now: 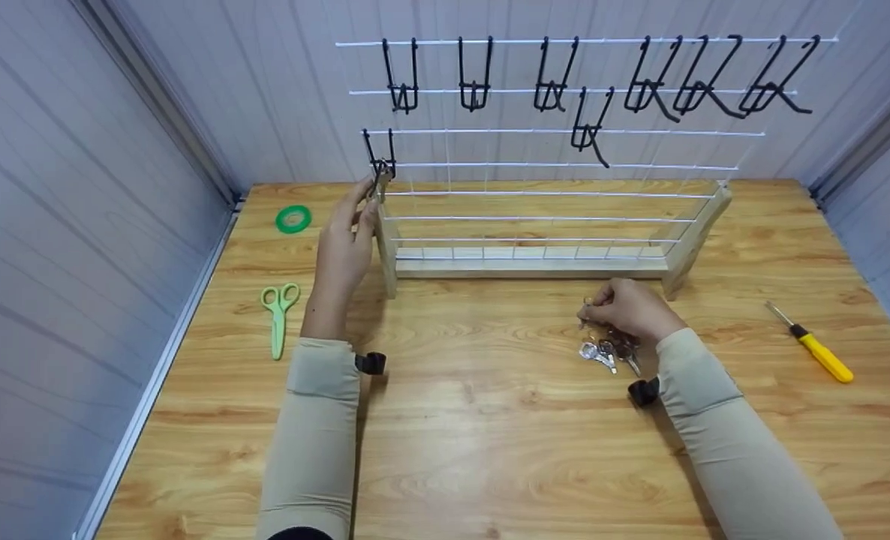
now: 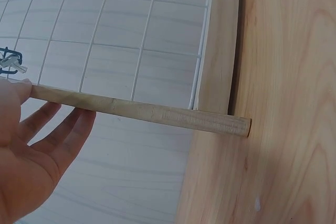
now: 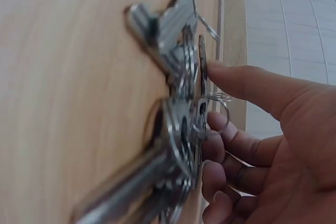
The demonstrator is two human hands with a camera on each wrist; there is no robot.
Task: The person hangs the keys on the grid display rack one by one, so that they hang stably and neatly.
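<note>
A white wire grid rack in a wooden frame (image 1: 527, 268) stands at the back of the table. My left hand (image 1: 346, 238) holds its left wooden post (image 2: 136, 109), thumb on one side and fingers on the other. Just above that hand, a key (image 2: 11, 64) hangs on a black hook (image 1: 379, 154). In front of the rack's right end, my right hand (image 1: 635, 306) pinches a key (image 3: 202, 61) with a thin metal ring. Several more silver keys (image 1: 599, 352) lie in a small pile right below its fingers.
Several black hooks (image 1: 475, 82) hang along the upper wires. At the left lie a green tape roll (image 1: 280, 220) and light green scissors (image 1: 278, 330). A yellow-handled screwdriver (image 1: 824, 356) lies at the right. Pale panels (image 1: 115, 187) enclose the table's sides and back.
</note>
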